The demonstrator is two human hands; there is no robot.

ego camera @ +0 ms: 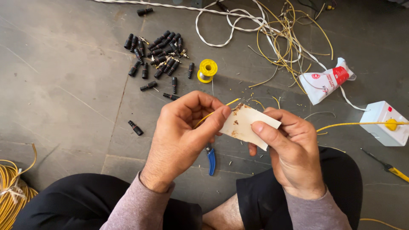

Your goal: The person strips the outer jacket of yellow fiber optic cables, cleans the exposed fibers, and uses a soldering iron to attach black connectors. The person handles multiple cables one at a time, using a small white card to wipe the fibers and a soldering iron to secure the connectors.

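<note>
**Wire end worked against a scrap of paper**

Both hands meet above the floor: left hand point(183, 136) pinches a yellow wire point(213, 113), right hand point(289, 149) grips a stained paper scrap point(247, 123). Black connectors point(157, 53) lie heaped unfitted toward the floor's far edge, beside a solder spool point(207, 69).

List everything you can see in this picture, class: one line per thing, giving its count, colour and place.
paper scrap: one, off-white with brown stains, pinched between both hands
thin wire: one, yellow, in left fingers
connectors: many, black, floor upper left
solder spool: one, yellow, beside connectors
loose wires: tangle, yellow and white, top
pouch: one, white and red, upper right
switch box: one, white, right edge
cutters: blue handle, under hands
wire coil: yellow, bottom left
left hand: one, centre
right hand: one, centre right
</note>
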